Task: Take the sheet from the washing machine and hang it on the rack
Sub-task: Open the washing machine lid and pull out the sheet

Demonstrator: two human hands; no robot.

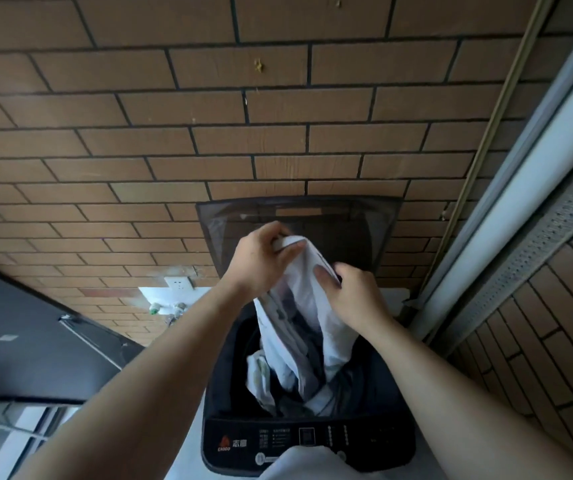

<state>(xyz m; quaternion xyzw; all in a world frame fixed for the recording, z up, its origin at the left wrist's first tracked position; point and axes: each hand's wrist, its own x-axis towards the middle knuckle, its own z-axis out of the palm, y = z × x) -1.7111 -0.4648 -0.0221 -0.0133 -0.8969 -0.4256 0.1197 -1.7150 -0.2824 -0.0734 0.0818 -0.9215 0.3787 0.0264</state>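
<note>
A top-loading washing machine point(307, 441) stands in front of me with its dark lid point(298, 220) raised against the wall. A white sheet point(298, 320) with grey patterned parts rises out of the drum in a bunched column. My left hand point(260, 261) grips the sheet's top end. Slightly lower and to the right, my right hand point(354, 292) pinches the sheet's edge. The lower part of the sheet still lies inside the drum. No rack is in view.
A brown brick wall point(208, 116) fills the background. A white socket and taps point(170, 296) sit left of the machine. A dark panel point(25, 341) stands at the left, and a grey metal frame point(520, 202) runs diagonally at the right.
</note>
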